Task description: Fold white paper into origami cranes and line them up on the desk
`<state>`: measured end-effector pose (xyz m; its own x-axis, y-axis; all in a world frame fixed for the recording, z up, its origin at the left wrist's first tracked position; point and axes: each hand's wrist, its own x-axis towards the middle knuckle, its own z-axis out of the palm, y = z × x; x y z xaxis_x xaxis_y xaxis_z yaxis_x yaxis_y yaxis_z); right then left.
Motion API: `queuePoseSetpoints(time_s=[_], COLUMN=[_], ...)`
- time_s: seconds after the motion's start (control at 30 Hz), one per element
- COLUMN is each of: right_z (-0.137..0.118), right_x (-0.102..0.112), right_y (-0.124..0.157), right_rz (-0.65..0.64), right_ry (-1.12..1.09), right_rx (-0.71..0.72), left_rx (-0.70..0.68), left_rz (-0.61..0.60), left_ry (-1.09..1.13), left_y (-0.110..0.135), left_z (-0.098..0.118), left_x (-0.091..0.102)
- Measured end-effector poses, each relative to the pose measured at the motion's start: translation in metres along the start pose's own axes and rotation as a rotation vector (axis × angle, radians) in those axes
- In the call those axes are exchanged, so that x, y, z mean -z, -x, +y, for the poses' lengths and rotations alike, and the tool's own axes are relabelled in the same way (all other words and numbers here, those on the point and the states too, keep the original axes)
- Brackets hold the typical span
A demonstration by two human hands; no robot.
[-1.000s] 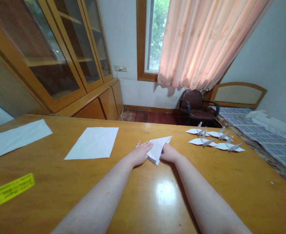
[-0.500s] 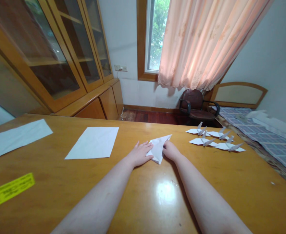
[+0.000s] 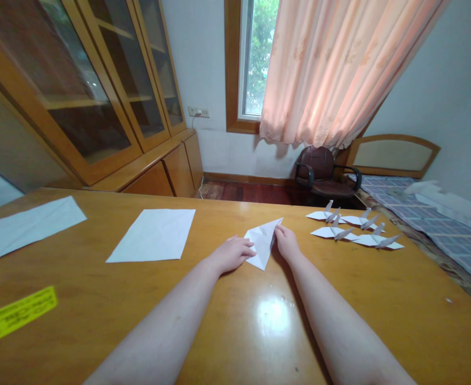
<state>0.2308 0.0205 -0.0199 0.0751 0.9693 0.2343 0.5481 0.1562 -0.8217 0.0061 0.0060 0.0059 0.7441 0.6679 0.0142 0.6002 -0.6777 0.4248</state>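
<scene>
A white sheet of folded paper [image 3: 264,245] lies on the table between my hands, pointed at its upper right and lower ends. At its left edge, the fingers of my left hand [image 3: 232,253] rest drawn together on the paper, closed on that side. My right hand [image 3: 286,243] pinches the right edge near the upper corner, with its fingertips partly hidden behind the paper. Several folded paper cranes [image 3: 333,233] stand in two rows to the right of my right hand.
On the wooden table [image 3: 139,310], a flat white paper sheet [image 3: 153,235] lies left of my hands, with another paper [image 3: 30,224] farther left. A yellow label [image 3: 18,315] is near the left edge. Past the far edge stands an armchair [image 3: 319,166]; a bed [image 3: 427,203] is at right.
My left fingers have drawn in from a spread position toward the paper's left edge. My right hand has shifted slightly, now pinching the paper's outer right edge. The paper appears turned a little.
</scene>
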Motion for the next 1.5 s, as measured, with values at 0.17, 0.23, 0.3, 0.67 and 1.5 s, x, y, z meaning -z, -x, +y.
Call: queuePoseSetpoints(time_s=[0.17,0.23,0.3,0.67,1.5], right_z=[-0.009,-0.011,-0.013,-0.024,-0.025], right_x=[-0.001,-0.002,-0.002,-0.002,-0.013], right_y=[0.004,0.005,0.005,0.008,0.018], right_rz=[-0.021,-0.068,-0.094,-0.121,-0.549], right_ry=[0.058,0.116,0.171,0.360,0.109], right_rx=[0.045,0.062,0.094,0.366,0.304], left_rx=[0.049,0.100,0.152,0.320,0.318], left_rz=[0.009,0.008,0.002,-0.009,0.050], left_ry=[-0.019,-0.033,-0.050,-0.117,-0.051], left_y=[0.000,0.000,0.000,-0.002,-0.004], left_z=[-0.003,-0.006,-0.008,-0.009,-0.011], left_x=[-0.002,-0.005,-0.008,-0.011,-0.011])
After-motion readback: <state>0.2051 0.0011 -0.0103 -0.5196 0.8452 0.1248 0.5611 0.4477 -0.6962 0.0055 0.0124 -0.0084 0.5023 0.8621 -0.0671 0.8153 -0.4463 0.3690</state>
